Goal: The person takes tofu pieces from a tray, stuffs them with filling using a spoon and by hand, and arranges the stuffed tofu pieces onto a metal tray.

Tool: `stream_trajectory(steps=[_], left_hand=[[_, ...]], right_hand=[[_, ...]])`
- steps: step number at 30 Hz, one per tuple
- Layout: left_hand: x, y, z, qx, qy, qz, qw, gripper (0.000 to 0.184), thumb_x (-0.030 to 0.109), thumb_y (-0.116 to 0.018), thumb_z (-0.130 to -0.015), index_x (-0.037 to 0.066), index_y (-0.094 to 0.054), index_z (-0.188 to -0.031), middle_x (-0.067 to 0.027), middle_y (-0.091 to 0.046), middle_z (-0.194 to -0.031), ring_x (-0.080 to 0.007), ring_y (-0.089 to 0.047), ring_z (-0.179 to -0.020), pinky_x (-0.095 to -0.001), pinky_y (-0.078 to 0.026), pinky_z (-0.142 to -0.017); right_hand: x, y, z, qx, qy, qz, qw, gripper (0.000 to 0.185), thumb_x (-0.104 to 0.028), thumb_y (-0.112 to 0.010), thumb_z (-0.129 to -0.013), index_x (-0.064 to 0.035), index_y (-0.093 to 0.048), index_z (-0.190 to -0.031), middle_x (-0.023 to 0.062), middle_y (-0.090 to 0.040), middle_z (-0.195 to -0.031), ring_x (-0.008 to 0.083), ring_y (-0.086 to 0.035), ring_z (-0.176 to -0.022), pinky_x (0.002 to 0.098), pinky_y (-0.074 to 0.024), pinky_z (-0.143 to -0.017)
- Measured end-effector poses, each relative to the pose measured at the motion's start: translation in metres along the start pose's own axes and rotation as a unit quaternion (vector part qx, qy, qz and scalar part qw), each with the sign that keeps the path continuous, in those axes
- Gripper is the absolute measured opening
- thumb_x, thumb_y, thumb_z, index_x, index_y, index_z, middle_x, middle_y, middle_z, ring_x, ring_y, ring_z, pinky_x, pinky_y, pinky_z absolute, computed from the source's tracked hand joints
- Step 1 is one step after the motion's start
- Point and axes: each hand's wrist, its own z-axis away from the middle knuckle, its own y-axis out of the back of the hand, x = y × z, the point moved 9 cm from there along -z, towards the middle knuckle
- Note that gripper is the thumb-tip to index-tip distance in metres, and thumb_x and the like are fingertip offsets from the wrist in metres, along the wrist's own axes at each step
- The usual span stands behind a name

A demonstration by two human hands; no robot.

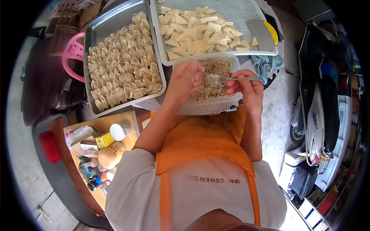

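Note:
My left hand [186,79] is closed, its fingers curled over the near-left part of a plastic container [236,63]; what it holds, if anything, is hidden. In my right hand [248,87] is a metal fork [231,79], its tines pointing left toward my left fingers. A crumbly brown minced filling [212,90] lies in the container below both hands. Beyond it, pale triangular cut pieces [196,32], resembling tofu, are heaped in a perforated white tray [163,57]. Rows of filling-coated pieces [123,61] stand in a metal tray [90,34] at left.
A yellow-handled scraper [264,32] lies at the white tray's right end, above a teal cloth [266,65]. A pink plastic handle [71,57] is beside the metal tray. Boxes and jars crowd a wooden table [133,125] at lower left. A scooter [320,104] stands right.

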Motion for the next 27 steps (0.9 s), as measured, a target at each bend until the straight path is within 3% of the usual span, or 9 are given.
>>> stream_trajectory(steps=[7,11,13,15,16,19,20,25,27], left_hand=[[-0.001,-0.005,-0.004,0.010,-0.006,-0.034,0.999,0.049,0.045,-0.028,-0.103,0.005,-0.056,-0.106,0.0001,-0.052,-0.087,-0.0109,-0.048,-0.078,-0.0265,-0.042,-0.063],[-0.001,-0.003,-0.002,0.046,-0.037,-0.183,0.981,0.033,0.032,-0.035,-0.103,0.007,-0.056,-0.105,0.0007,-0.053,-0.083,-0.0096,-0.049,-0.070,-0.0239,-0.040,-0.059],[-0.004,-0.005,-0.002,0.021,-0.041,-0.255,0.966,0.025,0.026,-0.040,-0.102,0.007,-0.056,-0.104,0.0007,-0.054,-0.081,-0.0090,-0.049,-0.065,-0.0224,-0.040,-0.056],[-0.002,-0.001,0.000,0.044,-0.049,-0.215,0.974,0.021,0.022,-0.043,-0.101,0.006,-0.057,-0.102,0.0008,-0.053,-0.077,-0.0087,-0.047,-0.060,-0.0213,-0.038,-0.054],[0.000,0.002,0.001,0.056,-0.054,-0.195,0.978,0.019,0.020,-0.045,-0.100,0.005,-0.057,-0.101,0.0008,-0.053,-0.075,-0.0086,-0.047,-0.057,-0.0207,-0.038,-0.052],[0.003,-0.001,0.000,0.035,-0.058,-0.157,0.985,0.022,0.020,-0.044,-0.100,0.003,-0.058,-0.098,0.0006,-0.051,-0.073,-0.0086,-0.045,-0.055,-0.0216,-0.038,-0.051],[0.003,-0.004,0.001,0.024,-0.052,-0.160,0.985,0.022,0.020,-0.044,-0.100,0.003,-0.058,-0.097,0.0007,-0.050,-0.072,-0.0086,-0.045,-0.055,-0.0216,-0.038,-0.051],[0.006,-0.017,0.003,0.022,-0.030,-0.189,0.981,0.030,0.024,-0.042,-0.101,0.003,-0.057,-0.086,0.0005,-0.047,-0.068,-0.0092,-0.043,-0.054,-0.0223,-0.036,-0.047],[-0.003,-0.011,0.001,-0.019,0.004,-0.094,0.995,0.036,0.028,-0.040,-0.101,0.004,-0.054,-0.079,0.0003,-0.046,-0.064,-0.0092,-0.043,-0.053,-0.0225,-0.034,-0.043]], right_hand=[[-0.026,-0.005,0.016,0.066,0.088,-0.001,0.994,0.016,-0.009,-0.048,-0.094,0.0017,-0.060,-0.095,0.0126,-0.067,-0.075,0.0147,-0.063,-0.057,0.0254,-0.0509,-0.053],[-0.025,-0.038,0.021,0.043,0.118,0.043,0.991,0.011,-0.004,-0.052,-0.092,0.0014,-0.061,-0.096,0.0096,-0.066,-0.076,0.0137,-0.065,-0.061,0.0236,-0.0520,-0.056],[-0.034,-0.049,0.026,0.020,0.193,0.166,0.967,0.009,-0.002,-0.053,-0.091,0.0021,-0.061,-0.096,0.0087,-0.067,-0.078,0.0122,-0.066,-0.065,0.0232,-0.0527,-0.057],[-0.047,-0.057,0.036,0.019,0.283,0.261,0.923,0.009,-0.001,-0.053,-0.091,0.0029,-0.061,-0.095,0.0084,-0.067,-0.079,0.0115,-0.066,-0.067,0.0233,-0.0530,-0.057],[-0.048,-0.049,0.038,0.055,0.290,0.197,0.935,0.011,-0.002,-0.052,-0.092,0.0038,-0.061,-0.093,0.0092,-0.066,-0.080,0.0113,-0.065,-0.065,0.0240,-0.0533,-0.057],[-0.054,-0.014,0.037,0.125,0.232,0.100,0.959,0.014,-0.003,-0.050,-0.093,0.0048,-0.061,-0.091,0.0108,-0.067,-0.079,0.0119,-0.065,-0.063,0.0244,-0.0537,-0.056],[-0.057,-0.009,0.033,0.132,0.232,0.133,0.955,0.015,-0.006,-0.050,-0.094,0.0042,-0.061,-0.092,0.0110,-0.067,-0.076,0.0119,-0.064,-0.060,0.0244,-0.0541,-0.056],[-0.013,-0.011,0.006,0.086,0.164,0.172,0.967,0.011,-0.006,-0.053,-0.093,0.0018,-0.061,-0.090,0.0078,-0.066,-0.067,0.0122,-0.066,-0.058,0.0238,-0.0511,-0.051],[-0.002,-0.019,0.002,0.062,0.158,0.201,0.965,0.010,-0.005,-0.053,-0.092,0.0012,-0.061,-0.089,0.0074,-0.065,-0.065,0.0123,-0.066,-0.057,0.0237,-0.0501,-0.050]])
